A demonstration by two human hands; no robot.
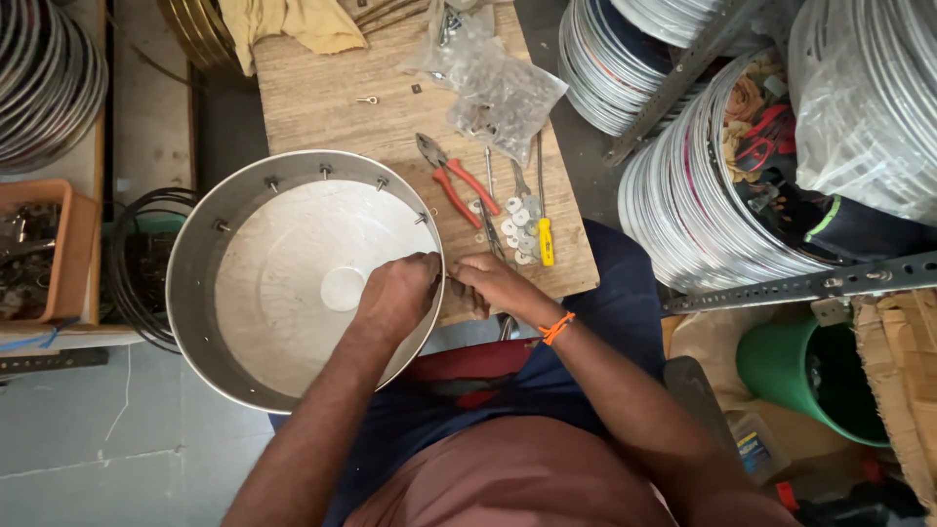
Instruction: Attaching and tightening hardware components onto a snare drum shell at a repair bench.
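A round metal drum shell (200,254) with a pale skin inside leans against the wooden table (322,98), with several bolts sticking through its rim. My left hand (398,293) reaches inside the shell and presses at the rim's right side. My right hand (493,285) is outside the same spot, fingers closed on a small tool or fastener that I cannot make out. An orange band circles my right wrist.
Red-handled pliers (454,181), a yellow-handled screwdriver (544,234), washers (517,220) and plastic bags of hardware (498,93) lie on the table. Stacks of metal rims (683,195) stand right, a green bucket (781,366) lower right, an orange crate (68,244) left.
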